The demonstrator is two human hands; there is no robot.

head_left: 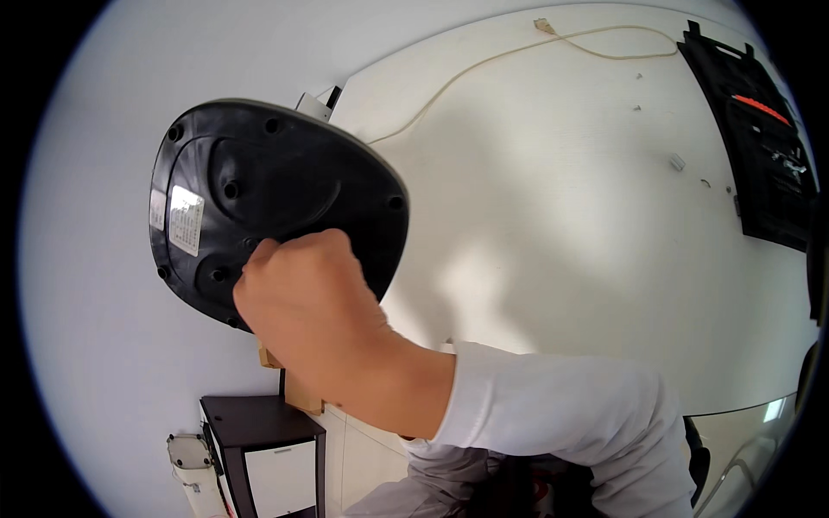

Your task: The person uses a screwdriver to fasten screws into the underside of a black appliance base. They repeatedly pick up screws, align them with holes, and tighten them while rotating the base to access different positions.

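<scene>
A rounded appliance [259, 216] is held up at the left, its black plastic underside facing me. That underside has several dark round feet or recesses and a white label [186, 220]. My right hand [302, 285] reaches across from the right and is closed in a fist against the lower middle of the underside. Its fingertips are hidden, so whatever they grip cannot be made out. My left hand is not in view. A beige cord [449, 82] runs from behind the appliance over the white table [553, 224] to a plug [543, 26].
At the far right lies an open black tool case [751, 138] with an orange item inside. Small screws [637, 108] and a small metal piece [678, 162] lie on the table near it. Below left stand a dark cabinet with a white door [281, 475] and a cardboard box [302, 393].
</scene>
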